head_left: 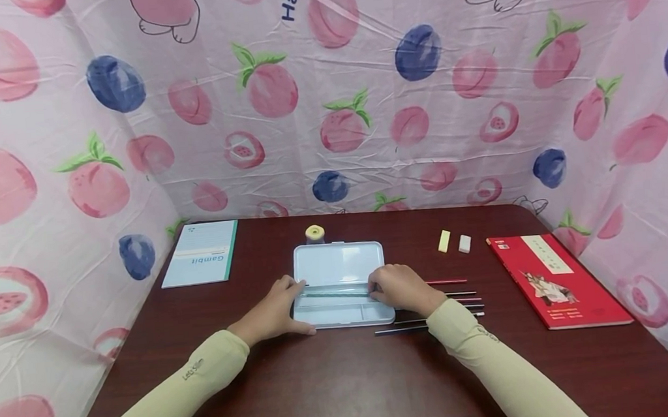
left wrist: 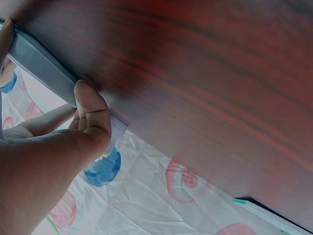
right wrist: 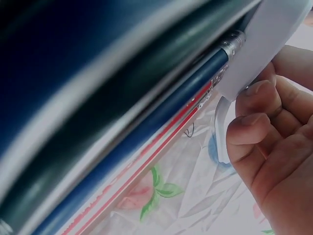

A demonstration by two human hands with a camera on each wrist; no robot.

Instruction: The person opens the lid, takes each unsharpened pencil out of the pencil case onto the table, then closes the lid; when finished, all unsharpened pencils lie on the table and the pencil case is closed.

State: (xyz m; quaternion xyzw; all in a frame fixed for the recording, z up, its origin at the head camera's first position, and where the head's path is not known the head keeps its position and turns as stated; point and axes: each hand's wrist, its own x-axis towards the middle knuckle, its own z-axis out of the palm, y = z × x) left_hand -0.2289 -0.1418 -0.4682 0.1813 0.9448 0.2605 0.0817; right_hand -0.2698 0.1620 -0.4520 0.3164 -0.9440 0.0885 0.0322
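A light-blue pencil case (head_left: 339,262) lies open on the table, its lid tipped back. My left hand (head_left: 274,308) grips the case's left end, thumb by the front corner and fingers farther back; the left wrist view shows the thumb against the case wall (left wrist: 46,66). Across the case near the hinge lies a thin greenish stick (head_left: 337,294). At its right end, my right hand (head_left: 402,287) has its fingers curled down and pinches it; the fingertips are hidden in the head view. Curled fingers (right wrist: 249,129) show beside the case's end in the right wrist view.
Several pencils (head_left: 465,299) lie right of the case, partly under the right forearm. Behind the case stands a small yellow-topped round object (head_left: 315,234). A yellow block (head_left: 444,241) and white eraser (head_left: 464,244) lie back right, a red book (head_left: 558,282) far right, a notebook (head_left: 199,255) back left.
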